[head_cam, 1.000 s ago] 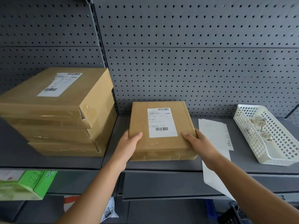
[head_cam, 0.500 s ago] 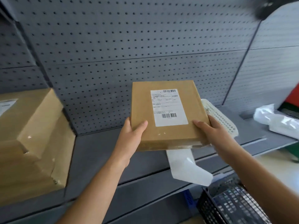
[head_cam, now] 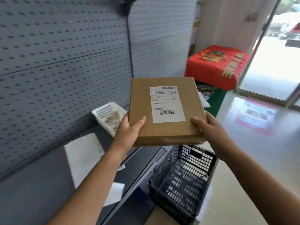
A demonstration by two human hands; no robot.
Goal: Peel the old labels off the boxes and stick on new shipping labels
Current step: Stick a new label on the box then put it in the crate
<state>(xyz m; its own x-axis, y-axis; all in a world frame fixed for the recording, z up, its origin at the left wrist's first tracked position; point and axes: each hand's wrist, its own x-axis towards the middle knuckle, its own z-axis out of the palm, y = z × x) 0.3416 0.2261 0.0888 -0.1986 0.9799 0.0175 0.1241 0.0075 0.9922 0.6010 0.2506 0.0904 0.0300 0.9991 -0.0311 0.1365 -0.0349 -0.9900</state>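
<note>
The left hand (head_cam: pixel 127 129) and right hand (head_cam: pixel 210 127) grip the near corners of a flat cardboard box (head_cam: pixel 141 98), thumbs on top, holding it in the air beside the shelf (head_cam: pixel 40 184) with its white label (head_cam: pixel 166 103) facing up. Behind the left hand, a white mesh basket (head_cam: pixel 99 114) on the shelf holds crumpled paper scraps (head_cam: pixel 112 119). A black slotted crate (head_cam: pixel 183 181) sits below the box.

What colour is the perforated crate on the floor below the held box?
Black crate, seen in the head view, the only view.
</note>
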